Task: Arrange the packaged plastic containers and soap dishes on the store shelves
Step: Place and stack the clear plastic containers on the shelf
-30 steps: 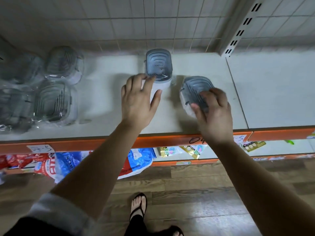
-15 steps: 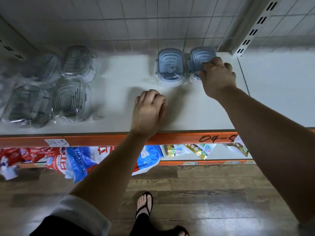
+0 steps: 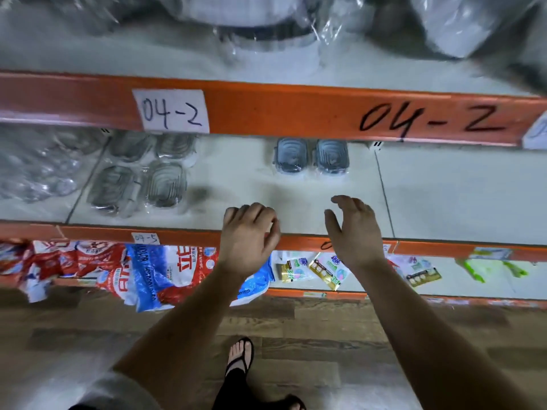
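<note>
Two blue-grey wrapped soap dishes stand side by side at the back of the middle shelf: one on the left, one on the right. Several clear wrapped dishes sit to the left on the same shelf. My left hand hovers at the shelf's front edge with fingers loosely curled, holding nothing. My right hand hovers beside it, fingers relaxed and spread, empty. Both hands are well in front of the blue dishes, not touching them.
An orange shelf rail marked 04-2 runs above, with large wrapped containers on the upper shelf. Below hang bags and small packets on the lowest shelf. A wooden floor and my sandalled foot are underneath.
My right hand let go of the second blue dish at the back and drew back to the shelf's front. The view rose, showing the upper shelf. My left hand stayed near the front edge.
</note>
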{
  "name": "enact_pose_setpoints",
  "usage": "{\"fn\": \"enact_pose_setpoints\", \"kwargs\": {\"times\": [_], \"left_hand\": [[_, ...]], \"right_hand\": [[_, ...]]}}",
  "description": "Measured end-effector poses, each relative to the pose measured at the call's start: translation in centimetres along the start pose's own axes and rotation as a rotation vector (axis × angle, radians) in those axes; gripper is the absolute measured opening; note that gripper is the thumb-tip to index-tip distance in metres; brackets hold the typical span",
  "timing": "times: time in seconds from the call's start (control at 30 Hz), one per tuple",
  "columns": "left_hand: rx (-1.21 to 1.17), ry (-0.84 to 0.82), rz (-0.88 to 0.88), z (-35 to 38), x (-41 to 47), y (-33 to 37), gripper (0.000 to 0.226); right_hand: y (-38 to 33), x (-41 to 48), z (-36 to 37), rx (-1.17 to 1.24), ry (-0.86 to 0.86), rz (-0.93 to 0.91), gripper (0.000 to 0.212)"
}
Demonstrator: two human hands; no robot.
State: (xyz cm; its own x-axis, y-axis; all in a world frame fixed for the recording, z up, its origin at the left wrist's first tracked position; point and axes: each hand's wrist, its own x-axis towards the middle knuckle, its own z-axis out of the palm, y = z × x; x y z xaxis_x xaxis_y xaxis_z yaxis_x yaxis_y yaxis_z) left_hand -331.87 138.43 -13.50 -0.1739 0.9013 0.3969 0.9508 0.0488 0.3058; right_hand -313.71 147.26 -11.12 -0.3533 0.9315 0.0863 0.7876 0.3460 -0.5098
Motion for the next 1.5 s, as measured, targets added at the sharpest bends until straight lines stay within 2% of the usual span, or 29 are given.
{"fn": "enact_pose_setpoints", "kwargs": {"times": [0.17,0.33,0.47,0.67,0.77,0.83,0.97,1.13,1.3,1.43,1.5], "left_hand": [[0.0,0.118,0.022,-8.1,-1.7,2.6,0.019],[-0.008,0.221,-0.01,-15.6,-2.5,4.7,0.02],[-0.008,0.338,-0.026,-21.1,-1.3,5.3,0.021],[0.039,0.42,-0.024,-26.8,2.2,3.4,0.02],[0.055,0.383,-0.047,-27.9,3.9,1.6,0.021],[0.052,0.37,-0.043,-28.2,4.7,0.2,0.02],[0.048,0.348,-0.016,-28.9,6.4,-2.5,0.021],[0.002,0.348,0.05,-28.8,8.2,-4.3,0.02],[-0.034,0.254,0.116,-28.1,10.0,-3.7,0.027],[-0.083,0.261,0.149,-26.8,11.0,-2.3,0.017],[-0.102,0.203,0.176,-26.0,11.6,-1.3,0.023]], "right_hand": [[-4.7,-4.7,-5.7,0.088,0.084,-0.08,0.02],[-9.4,-7.2,-11.0,0.17,0.133,-0.185,0.015],[-13.6,-7.2,-14.7,0.213,0.212,-0.28,0.013],[-20.0,-3.8,-18.2,0.189,0.335,-0.399,0.019],[-22.8,-1.1,-18.5,0.132,0.357,-0.413,0.034],[-24.3,0.7,-18.3,0.047,0.315,-0.393,0.046],[-26.5,3.6,-17.2,-0.069,0.246,-0.286,0.061],[-27.5,5.0,-15.5,-0.085,0.296,-0.184,0.05],[-26.9,5.1,-16.0,-0.015,0.373,-0.2,0.034],[-25.3,3.4,-17.7,0.075,0.537,-0.248,0.023],[-24.3,2.2,-18.7,0.101,0.586,-0.236,0.022]]}}
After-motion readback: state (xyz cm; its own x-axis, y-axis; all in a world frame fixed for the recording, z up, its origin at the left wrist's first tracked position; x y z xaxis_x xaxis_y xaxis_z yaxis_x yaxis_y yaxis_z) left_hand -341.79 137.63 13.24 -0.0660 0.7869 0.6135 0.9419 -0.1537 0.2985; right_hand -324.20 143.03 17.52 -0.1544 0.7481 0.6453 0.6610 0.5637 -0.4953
